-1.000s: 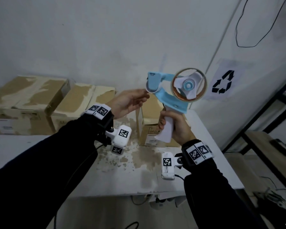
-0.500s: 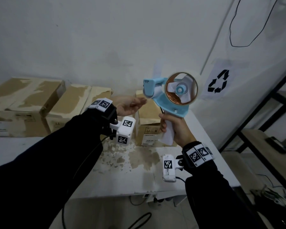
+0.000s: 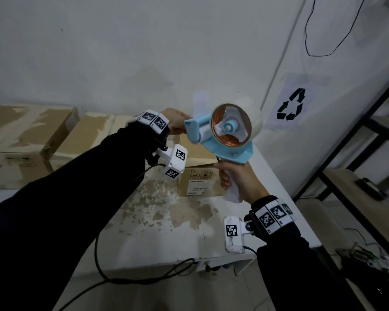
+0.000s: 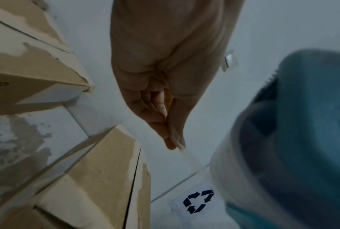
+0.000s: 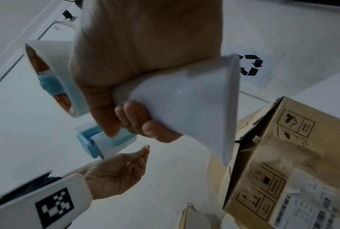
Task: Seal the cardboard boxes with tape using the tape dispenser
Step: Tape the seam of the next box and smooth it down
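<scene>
Right now you hold the light-blue plastic tape dispenser with its white handle (image 3: 225, 140) raised in the air above the small brown cardboard box (image 3: 198, 169). Your right hand (image 3: 239, 182) is clenched around the white handle, which keeps the roll upright and the blade end turned toward your other hand. Your left hand (image 3: 175, 121) sits just beside that blade end with its fingertips (image 4: 173, 139) pressed together; in the left wrist view a clear strip of tape (image 4: 190, 156) seems to run from them toward the roll (image 3: 245, 122), so you are probably drawing out a free end before laying it on a box, though the blur leaves the pinch uncertain.

The small box stands on the scuffed white table (image 3: 157, 232) below the dispenser, and its dark seam shows open in the right wrist view, so it likely still needs sealing.

Counted: one dispenser, one roll of tape, and four boxes in the head view, with three larger worn brown boxes (image 3: 32, 131) lined along the wall to your left. One printed recycling sign (image 3: 290, 104) hangs on the wall.
</scene>
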